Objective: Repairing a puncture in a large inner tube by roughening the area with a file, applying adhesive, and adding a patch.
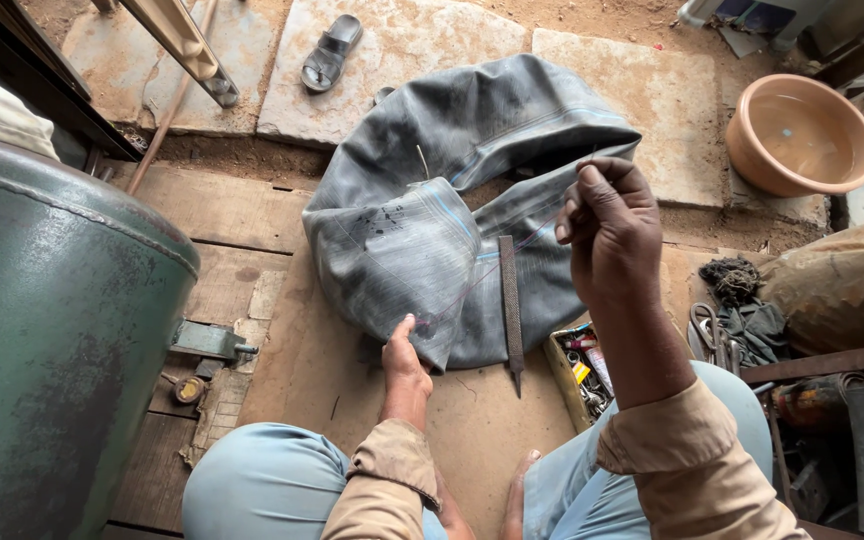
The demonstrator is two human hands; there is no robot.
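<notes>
Pinching perhaps thread, right hand (607, 225) above tube (432, 240)

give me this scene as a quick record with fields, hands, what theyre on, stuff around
setting: wooden floor by stone slabs, person seated
left hand: pinching the edge of the inner tube
right hand: raised, fingers closed on a thin thread that runs down to the left hand
on the tube: file lying upright along it
left of person: green tank
right of person: box of small tools, pliers
far: sandal, clay basin holding water
</notes>
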